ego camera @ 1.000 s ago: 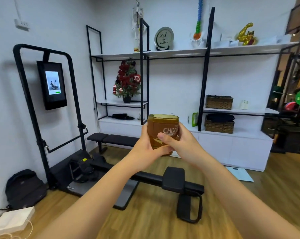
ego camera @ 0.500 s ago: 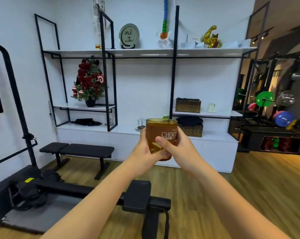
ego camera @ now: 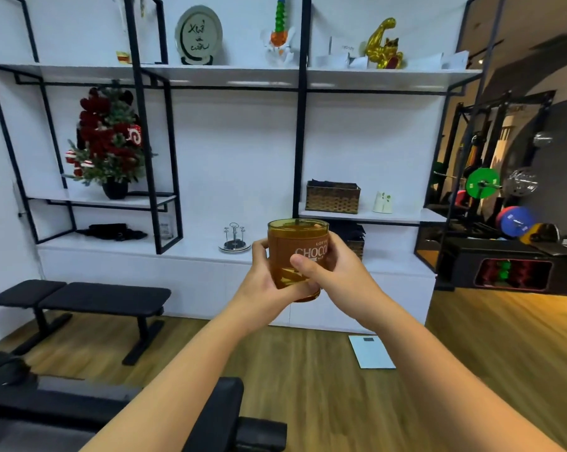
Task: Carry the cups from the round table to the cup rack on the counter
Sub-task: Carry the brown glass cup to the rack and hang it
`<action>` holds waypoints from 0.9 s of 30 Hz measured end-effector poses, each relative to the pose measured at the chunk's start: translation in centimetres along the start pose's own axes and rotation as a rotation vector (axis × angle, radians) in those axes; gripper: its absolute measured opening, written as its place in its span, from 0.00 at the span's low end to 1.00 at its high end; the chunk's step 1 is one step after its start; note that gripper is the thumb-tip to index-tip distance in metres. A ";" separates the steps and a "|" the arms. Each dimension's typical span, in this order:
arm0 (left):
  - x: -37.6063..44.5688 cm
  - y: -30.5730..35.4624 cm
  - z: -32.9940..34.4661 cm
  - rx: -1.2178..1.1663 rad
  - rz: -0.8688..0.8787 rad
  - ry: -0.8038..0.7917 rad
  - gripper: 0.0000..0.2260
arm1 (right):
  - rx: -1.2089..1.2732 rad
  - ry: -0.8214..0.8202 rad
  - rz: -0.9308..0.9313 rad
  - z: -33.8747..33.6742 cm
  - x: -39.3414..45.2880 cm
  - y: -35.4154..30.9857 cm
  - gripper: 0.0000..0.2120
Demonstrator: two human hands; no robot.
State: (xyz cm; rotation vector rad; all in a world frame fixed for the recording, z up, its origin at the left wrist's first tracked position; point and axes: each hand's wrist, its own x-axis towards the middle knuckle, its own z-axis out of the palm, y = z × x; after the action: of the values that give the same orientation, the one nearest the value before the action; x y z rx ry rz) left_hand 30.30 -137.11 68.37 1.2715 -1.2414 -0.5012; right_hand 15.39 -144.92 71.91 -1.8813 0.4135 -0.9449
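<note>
Head view: gym room, wood floor, white wall with black-framed shelving; low white tabletop [ego camera: 191,252] along the wall carries a small metal cup rack [ego camera: 234,238], upright, nothing hanging on it; black bench [ego camera: 80,296] at left, weight plates at right. Amber glass cup [ego camera: 297,256] with white lettering held upright in mid-air, in front of the shelving, just right of the rack in frame; left hand [ego camera: 266,278] and right hand [ego camera: 336,272] both wrapped round the cup, right thumb across its front.
</note>
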 end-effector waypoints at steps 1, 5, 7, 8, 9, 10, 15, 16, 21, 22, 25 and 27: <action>2.6 -1.1 0.8 -0.004 -0.005 0.003 0.38 | 0.006 -0.006 0.006 -1.3 2.3 1.6 0.32; 8.2 -3.9 2.4 0.001 -0.001 0.022 0.41 | 0.014 0.003 0.004 -3.9 6.9 5.3 0.32; 11.3 -5.9 3.5 0.029 -0.001 0.032 0.38 | 0.015 -0.003 -0.001 -5.5 9.5 7.8 0.33; 13.2 -7.0 4.1 0.037 0.003 0.038 0.37 | 0.011 -0.011 -0.004 -6.6 11.3 9.4 0.33; 15.1 -8.1 4.7 0.038 0.004 0.046 0.38 | 0.007 -0.022 -0.006 -7.5 13.2 10.9 0.33; 17.0 -9.2 5.3 0.041 0.004 0.057 0.38 | 0.001 -0.035 -0.008 -8.5 14.8 12.4 0.33; 25.4 -12.7 7.8 0.061 -0.002 0.144 0.41 | 0.007 -0.104 -0.016 -13.1 23.2 17.9 0.33; 27.3 -13.4 8.3 0.063 -0.008 0.165 0.41 | 0.001 -0.120 -0.017 -14.1 25.1 19.0 0.33; 34.4 -17.8 10.4 0.060 -0.040 0.274 0.37 | -0.006 -0.209 -0.040 -17.1 32.8 24.2 0.30; 35.1 -18.6 10.6 0.056 -0.047 0.281 0.36 | 0.000 -0.204 -0.042 -17.3 33.6 25.1 0.29; 38.9 -21.6 10.9 0.083 -0.065 0.293 0.33 | 0.024 -0.212 -0.024 -17.6 37.3 28.9 0.26; 41.3 -23.8 10.5 0.084 -0.070 0.272 0.35 | 0.047 -0.211 -0.009 -17.6 39.9 31.2 0.26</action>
State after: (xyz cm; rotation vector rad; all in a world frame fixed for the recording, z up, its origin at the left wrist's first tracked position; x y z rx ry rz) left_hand 42.51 -183.97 62.10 1.4068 -1.0011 -0.3155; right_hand 31.17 -195.89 66.47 -1.9175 0.2537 -0.7456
